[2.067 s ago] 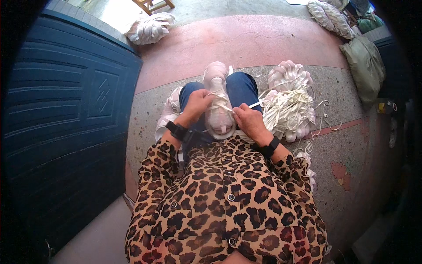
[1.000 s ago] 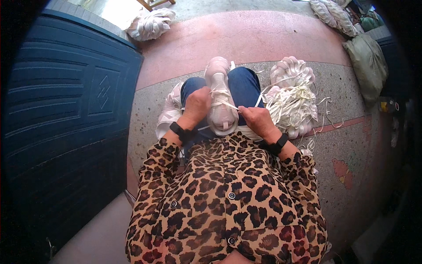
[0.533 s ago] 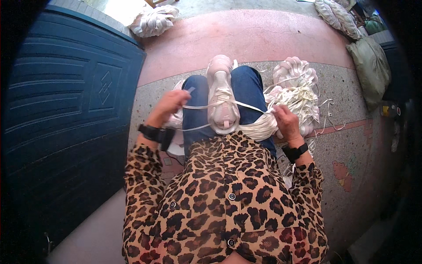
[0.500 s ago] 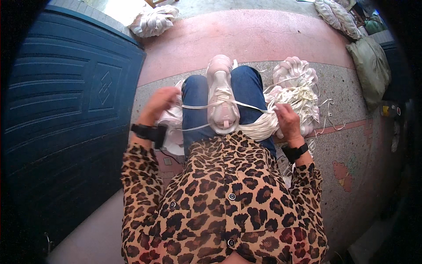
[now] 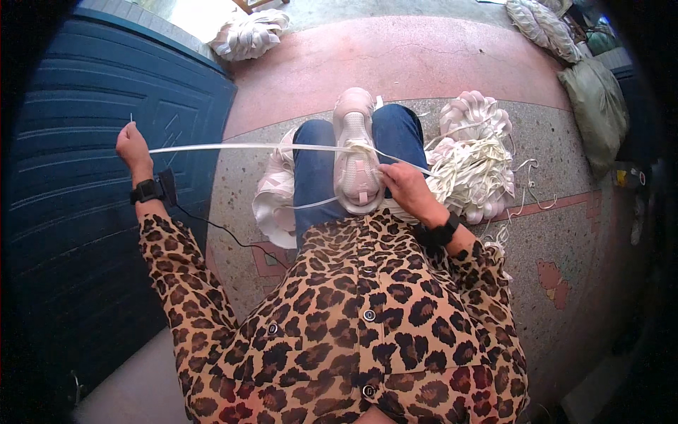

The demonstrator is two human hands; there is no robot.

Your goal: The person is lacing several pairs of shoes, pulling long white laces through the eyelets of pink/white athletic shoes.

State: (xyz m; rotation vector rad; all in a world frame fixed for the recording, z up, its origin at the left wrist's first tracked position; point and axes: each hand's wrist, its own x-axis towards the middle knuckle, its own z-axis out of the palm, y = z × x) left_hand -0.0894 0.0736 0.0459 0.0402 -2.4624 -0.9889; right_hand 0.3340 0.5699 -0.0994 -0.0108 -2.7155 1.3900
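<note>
A pink and white sneaker (image 5: 353, 185) lies lengthwise on my lap between my jeans-clad thighs. From its eyelet area a flat white shoelace (image 5: 233, 147) runs taut to the left. My left hand (image 5: 134, 150) is closed on that lace, far out in front of the blue door, and a short tip sticks up above the fingers. My right hand (image 5: 409, 186) is closed at the sneaker's right edge; what its fingertips pinch is too small to make out. Another stretch of lace passes behind it toward a heap of white laces (image 5: 472, 166) beside my right thigh.
More pale shoe parts (image 5: 275, 201) lie left of my thigh, and a stack of them (image 5: 480, 113) stands at the right. The blue panelled door (image 5: 78, 141) borders the left side. A white bundle (image 5: 251, 34) and a pale sack (image 5: 595, 113) sit farther off. A dark cable (image 5: 219, 222) trails from my left wrist.
My left hand has swung far out to the left, drawing the lace straight. My right hand has come inward from the lace heap to the sneaker's right side.
</note>
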